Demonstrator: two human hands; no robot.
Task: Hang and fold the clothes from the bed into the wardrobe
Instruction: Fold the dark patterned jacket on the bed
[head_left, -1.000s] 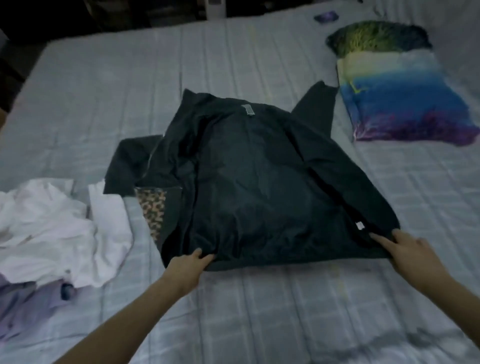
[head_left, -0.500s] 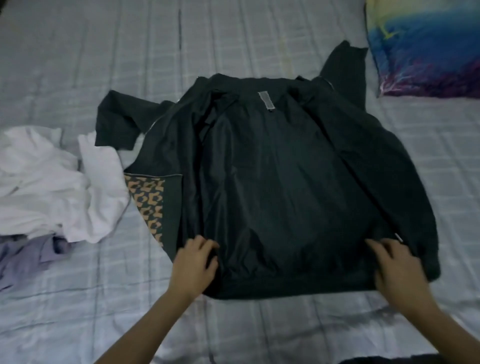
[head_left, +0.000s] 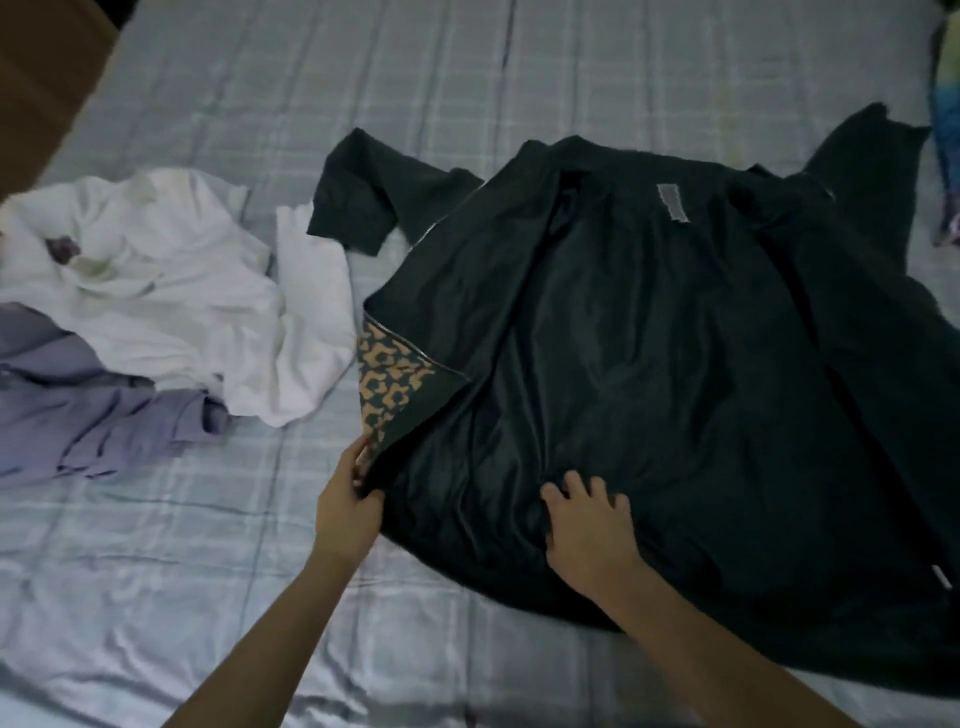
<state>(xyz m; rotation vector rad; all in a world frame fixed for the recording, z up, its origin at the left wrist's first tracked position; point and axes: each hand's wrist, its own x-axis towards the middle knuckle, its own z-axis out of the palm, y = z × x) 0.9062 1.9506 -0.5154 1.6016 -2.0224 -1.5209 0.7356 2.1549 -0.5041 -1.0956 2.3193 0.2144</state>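
Dark jacket (head_left: 649, 374) spread open on the bed (head_left: 156, 571), lining up, collar label toward the far side; hem toward the person. Leopard-print outer face (head_left: 387, 374) exposed where the left front panel is turned back.

Left hand (head_left: 345, 512): the lower corner of that front panel is pinched between thumb and fingers. Right hand (head_left: 589, 522): laid flat on the lining near the hem, fingers spread, nothing gripped.

Left sleeve (head_left: 363, 197) lies bent outward, its cuff touching the white garment (head_left: 171, 291); a lavender garment (head_left: 88, 415) sits partly under the white one, both bunched just beside the jacket.

Risks judged from here:
- Lining looks slick; if the panel is drawn across, the layer under the flat right hand could slide and the fold would go crooked.
- The bent left sleeve could be trapped under the panel if not straightened first, leaving a lump.
- The far sleeve (head_left: 862, 171) is partly out of line with the body; a symmetrical fold would be spoiled.
- The white garment's edge could be dragged along with the sleeve.
- Zipper teeth at the panel edge might snag the lining.
- Wardrobe not in view.
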